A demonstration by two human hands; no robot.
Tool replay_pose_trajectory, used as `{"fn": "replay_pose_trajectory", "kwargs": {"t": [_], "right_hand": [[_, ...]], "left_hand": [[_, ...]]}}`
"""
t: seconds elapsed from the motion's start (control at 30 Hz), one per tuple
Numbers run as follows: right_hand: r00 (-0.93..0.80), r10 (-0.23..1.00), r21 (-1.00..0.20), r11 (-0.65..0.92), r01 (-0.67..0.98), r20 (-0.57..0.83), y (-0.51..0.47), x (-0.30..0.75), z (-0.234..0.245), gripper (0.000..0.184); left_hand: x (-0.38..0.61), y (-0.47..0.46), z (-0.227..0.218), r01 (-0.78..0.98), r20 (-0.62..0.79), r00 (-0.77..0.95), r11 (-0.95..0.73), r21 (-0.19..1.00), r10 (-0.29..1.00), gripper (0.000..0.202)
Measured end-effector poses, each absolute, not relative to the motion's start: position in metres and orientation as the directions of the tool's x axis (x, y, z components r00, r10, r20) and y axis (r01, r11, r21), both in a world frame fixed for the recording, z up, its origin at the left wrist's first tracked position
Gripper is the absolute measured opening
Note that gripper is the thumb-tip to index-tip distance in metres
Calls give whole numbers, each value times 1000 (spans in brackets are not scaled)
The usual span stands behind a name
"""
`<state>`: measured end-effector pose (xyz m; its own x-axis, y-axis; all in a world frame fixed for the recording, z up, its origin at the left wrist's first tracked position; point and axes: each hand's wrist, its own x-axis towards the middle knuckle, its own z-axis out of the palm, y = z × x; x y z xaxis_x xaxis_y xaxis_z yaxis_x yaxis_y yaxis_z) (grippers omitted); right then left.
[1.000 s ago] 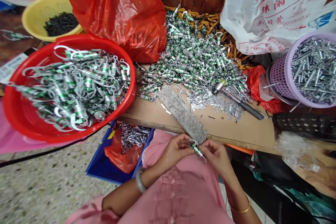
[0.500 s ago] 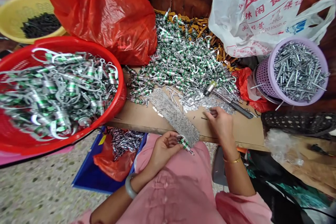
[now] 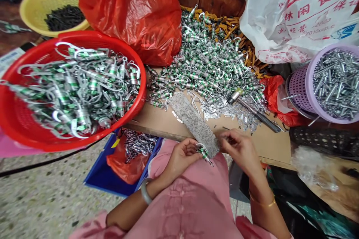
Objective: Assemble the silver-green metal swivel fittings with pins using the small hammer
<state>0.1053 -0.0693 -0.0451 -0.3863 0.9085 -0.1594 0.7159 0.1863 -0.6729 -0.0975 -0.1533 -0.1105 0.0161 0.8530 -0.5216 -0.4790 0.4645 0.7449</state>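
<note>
My left hand [image 3: 183, 155] is closed on a small green-and-silver metal clasp [image 3: 204, 153] at the near edge of the wooden board [image 3: 159, 121]. My right hand [image 3: 240, 149] sits just right of it, fingers pinched together on something too small to make out. Both hands are next to the near end of a grey stone slab [image 3: 195, 122] lying on the board. A big pile of the same clasps [image 3: 207, 63] covers the back of the board, with small flat metal pieces [image 3: 238, 114] scattered in front of it.
A red basket [image 3: 17, 119] full of clasps stands left. A yellow bowl [image 3: 30, 7] of dark bits and a red plastic bag [image 3: 131, 11] are behind. At right: a purple basket [image 3: 301, 82] of metal pins, a white bag [image 3: 297, 18], a screwdriver [image 3: 256, 112]. A blue bin [image 3: 98, 179] sits below.
My right hand left the clasp, reached out to the small metal pieces on the board, and has come back toward my left hand, which kept holding the clasp.
</note>
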Motion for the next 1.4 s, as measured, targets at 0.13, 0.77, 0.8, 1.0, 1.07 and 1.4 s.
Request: {"fn": "replay_pose_trajectory", "kwargs": {"t": [0.13, 0.77, 0.8, 1.0, 1.07, 1.4], "right_hand": [[-479, 850, -779, 143, 610, -220, -99, 86, -39, 17], [-414, 895, -664, 208, 718, -166, -108, 68, -48, 12], [-390, 905, -660, 192, 727, -166, -111, 66, -48, 11], [-342, 927, -673, 155, 724, -154, -98, 79, -47, 14], [-248, 969, -616, 205, 760, 17, -69, 93, -51, 20], [-244, 947, -134, 275, 952, 209, 60, 130, -83, 23]], "left_hand": [[-97, -152, -108, -482, -521, 32, 469, 740, 853, 37], [-94, -154, -110, -520, -487, 32, 431, 738, 873, 38], [-94, -155, -110, -513, -489, 27, 432, 742, 872, 38], [-97, -153, -110, -478, -492, -6, 429, 766, 871, 38], [-101, -151, -112, -478, -491, -11, 427, 767, 871, 38], [-104, -146, -112, -470, -495, -11, 432, 769, 869, 39]]}}
